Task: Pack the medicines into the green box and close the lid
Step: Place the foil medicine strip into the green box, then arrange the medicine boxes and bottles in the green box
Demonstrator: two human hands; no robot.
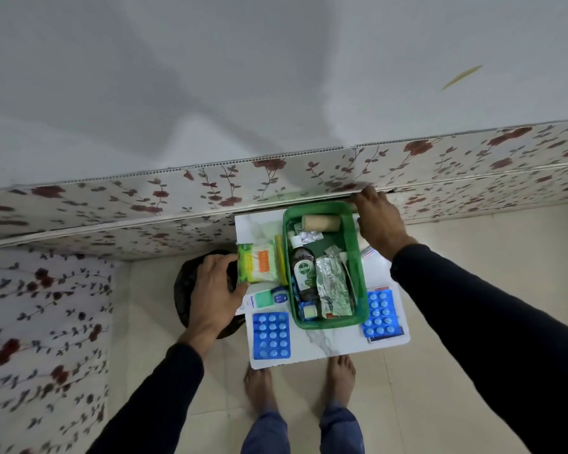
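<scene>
The green box (358,267) stands open on a small white marble-pattern table (325,345). Inside lie a brown Dettol bottle (304,273), silver foil strips (333,286), a beige bandage roll (320,221) and small packs. My left hand (215,290) grips a green-and-orange packet of cotton buds (258,263) just left of the box. My right hand (379,221) rests at the box's far right corner, fingers curled over something I cannot make out. Blue tablet strips lie at the front left (271,335) and front right (379,312). A small blue-lidded jar (279,295) and a white-green carton (259,299) sit beside the box.
A floral-patterned panel (276,185) runs along the wall right behind the table. A dark round bin (191,290) stands left of the table under my left hand. My bare feet (299,385) stand on beige floor tiles at the table's front edge.
</scene>
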